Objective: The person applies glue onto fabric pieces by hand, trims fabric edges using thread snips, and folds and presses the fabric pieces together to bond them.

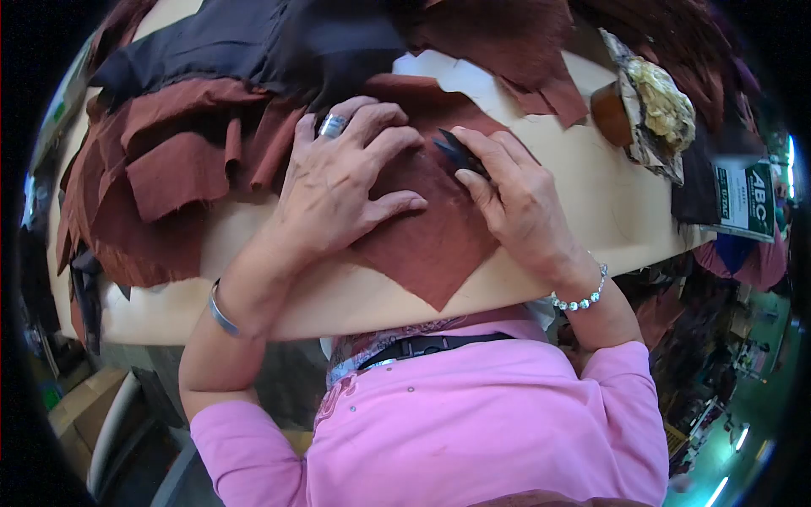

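Note:
A reddish-brown piece of cloth (435,245) lies on the table in front of me, one corner pointing toward the front edge. My left hand (338,182), with a ring on it, rests on this cloth with fingers spread and slightly bent. To the right, my right hand (524,198) is closed around small dark thread snips (456,152). Their pointed tips face left, just above the cloth, and the handle is mostly hidden in the fingers.
More brown cloth (169,169) is heaped at the left of the pale table (608,194). Dark fabric (245,51) lies behind it. Another brown piece (507,51) sits at the back. A crumpled wrapping (659,110) and a green ABC packet (748,198) are on the right.

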Available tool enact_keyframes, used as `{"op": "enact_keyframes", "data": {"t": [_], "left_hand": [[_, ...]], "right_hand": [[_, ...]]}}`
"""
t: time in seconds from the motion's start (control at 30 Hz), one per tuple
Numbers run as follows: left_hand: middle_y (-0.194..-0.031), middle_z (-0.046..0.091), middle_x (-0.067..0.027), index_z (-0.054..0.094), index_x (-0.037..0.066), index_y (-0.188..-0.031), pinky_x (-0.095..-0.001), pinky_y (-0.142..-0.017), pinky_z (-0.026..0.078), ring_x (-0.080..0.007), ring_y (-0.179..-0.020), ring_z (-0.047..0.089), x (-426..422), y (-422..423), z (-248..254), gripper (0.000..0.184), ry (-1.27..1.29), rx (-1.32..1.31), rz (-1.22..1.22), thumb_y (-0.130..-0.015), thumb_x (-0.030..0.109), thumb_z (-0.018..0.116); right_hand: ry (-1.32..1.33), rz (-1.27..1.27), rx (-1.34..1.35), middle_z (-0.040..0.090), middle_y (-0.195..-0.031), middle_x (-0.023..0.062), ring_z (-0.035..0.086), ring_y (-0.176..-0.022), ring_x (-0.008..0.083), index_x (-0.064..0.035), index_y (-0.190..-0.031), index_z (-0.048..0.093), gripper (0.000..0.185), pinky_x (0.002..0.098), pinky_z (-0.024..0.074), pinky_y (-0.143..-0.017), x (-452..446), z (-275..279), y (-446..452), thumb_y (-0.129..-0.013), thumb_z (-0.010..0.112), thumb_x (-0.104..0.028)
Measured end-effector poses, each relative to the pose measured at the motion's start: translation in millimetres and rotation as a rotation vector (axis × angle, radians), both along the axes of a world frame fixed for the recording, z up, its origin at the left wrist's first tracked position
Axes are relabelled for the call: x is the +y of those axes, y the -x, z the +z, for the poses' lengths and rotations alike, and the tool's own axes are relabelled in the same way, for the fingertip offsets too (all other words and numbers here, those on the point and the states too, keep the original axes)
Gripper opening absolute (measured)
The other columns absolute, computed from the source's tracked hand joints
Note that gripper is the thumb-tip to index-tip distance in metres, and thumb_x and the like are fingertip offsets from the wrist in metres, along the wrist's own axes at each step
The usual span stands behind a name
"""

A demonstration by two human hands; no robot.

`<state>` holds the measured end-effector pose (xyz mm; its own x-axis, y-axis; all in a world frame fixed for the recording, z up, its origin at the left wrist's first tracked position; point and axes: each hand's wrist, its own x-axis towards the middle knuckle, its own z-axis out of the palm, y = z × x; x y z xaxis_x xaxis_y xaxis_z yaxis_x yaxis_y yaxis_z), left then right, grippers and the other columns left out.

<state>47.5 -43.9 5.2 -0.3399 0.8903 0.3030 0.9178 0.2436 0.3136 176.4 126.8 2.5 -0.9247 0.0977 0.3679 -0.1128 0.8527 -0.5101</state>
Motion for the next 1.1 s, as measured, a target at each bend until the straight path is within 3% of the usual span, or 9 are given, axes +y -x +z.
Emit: {"op": "enact_keyframes", "data": {"t": [0.13, 0.3, 0.63, 0.8, 1.1], "left_hand": [[-0.114, 0.052, -0.0031, 0.059, 0.017, -0.109, -0.0416, -0.092, 0.034, -0.0242, -0.111, 0.047, 8, -1, -3, 0.035, -0.053, 0.073, -0.118, -0.075, 0.022, 0.067], [-0.1, 0.057, -0.0038, 0.06, 0.011, -0.092, -0.0393, -0.086, 0.04, -0.0238, -0.1, 0.053, 13, -5, 2, 0.022, -0.147, 0.109, -0.202, -0.071, 0.007, 0.062], [-0.095, 0.056, -0.004, 0.056, 0.009, -0.087, -0.0378, -0.082, 0.041, -0.0231, -0.095, 0.053, 20, -1, -1, 0.015, -0.051, 0.058, -0.232, -0.073, 0.011, 0.062], [-0.087, 0.049, -0.0037, 0.053, 0.012, -0.085, -0.0349, -0.082, 0.039, -0.019, -0.089, 0.05, 20, -1, 10, 0.009, 0.038, 0.411, -0.24, -0.078, 0.016, 0.051], [-0.087, 0.052, -0.0039, 0.052, 0.011, -0.085, -0.0347, -0.08, 0.04, -0.0209, -0.092, 0.049, 18, 2, 15, 0.011, 0.084, 0.505, -0.256, -0.075, 0.016, 0.052]], "right_hand": [[0.085, -0.012, 0.027, 0.056, -0.094, 0.0188, 0.057, -0.083, 0.0361, 0.001, -0.114, 0.05, 0.034, 0.0425, 0.0491, -0.071, 8, 0, -1, -0.083, 0.058, -0.01], [0.194, -0.04, 0.007, 0.058, -0.098, 0.0207, 0.058, -0.088, 0.0364, 0.0022, -0.116, 0.051, 0.036, 0.0397, 0.0485, -0.076, 6, 3, -2, -0.082, 0.06, -0.005], [0.209, -0.027, 0.01, 0.059, -0.098, 0.0204, 0.059, -0.087, 0.036, 0.0019, -0.117, 0.049, 0.036, 0.0401, 0.0491, -0.075, 5, 2, 0, -0.083, 0.059, -0.007], [0.211, -0.025, 0.006, 0.059, -0.098, 0.0206, 0.06, -0.087, 0.0364, 0.0019, -0.116, 0.05, 0.036, 0.0407, 0.049, -0.076, 5, 1, 0, -0.083, 0.06, -0.007], [0.229, -0.035, -0.032, 0.059, -0.1, 0.0211, 0.059, -0.091, 0.0362, 0.0024, -0.115, 0.049, 0.034, 0.0406, 0.0487, -0.078, 6, -1, 0, -0.084, 0.058, -0.008]]}}
